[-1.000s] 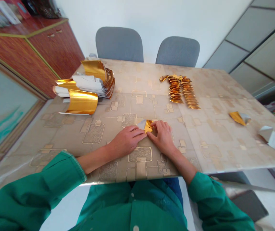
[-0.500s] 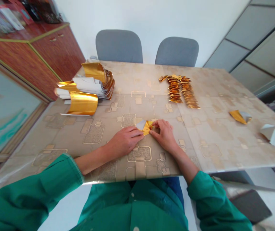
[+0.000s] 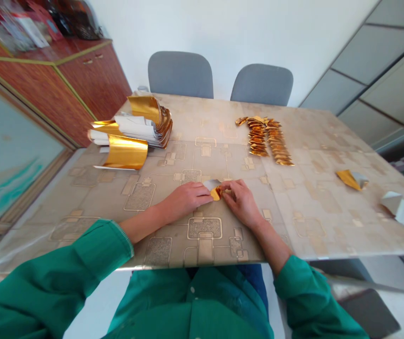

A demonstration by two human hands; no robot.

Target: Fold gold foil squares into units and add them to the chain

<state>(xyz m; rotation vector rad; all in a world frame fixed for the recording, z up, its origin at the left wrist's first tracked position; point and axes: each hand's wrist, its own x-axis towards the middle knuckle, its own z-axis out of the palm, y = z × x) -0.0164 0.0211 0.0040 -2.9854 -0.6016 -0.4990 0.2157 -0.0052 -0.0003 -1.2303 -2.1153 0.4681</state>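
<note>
A small piece of gold foil paper (image 3: 216,193), silvery white on its reverse, lies partly folded on the table in front of me. My left hand (image 3: 190,199) grips its left side between closed fingers. At the paper's right edge, my right hand (image 3: 240,201) pinches the gold part with thumb and fingertips. Fingers cover some of the folds. Farther off to the left is a stack of gold foil sheets (image 3: 127,153) with white backs, curled at the ends. Two rows of folded gold pieces (image 3: 277,141) stand beyond my right hand.
A patterned cloth covers the table (image 3: 311,202). On its right side lie a loose gold piece (image 3: 349,179) and a crumpled white paper (image 3: 401,209). Two grey chairs (image 3: 181,74) stand at the far edge by the wall. A reddish wooden cabinet (image 3: 92,77) is at the left.
The gold paper is folded smaller, with less of the gold side showing between my hands. Both hands remain at nearly the same spot. The view has tilted slightly.
</note>
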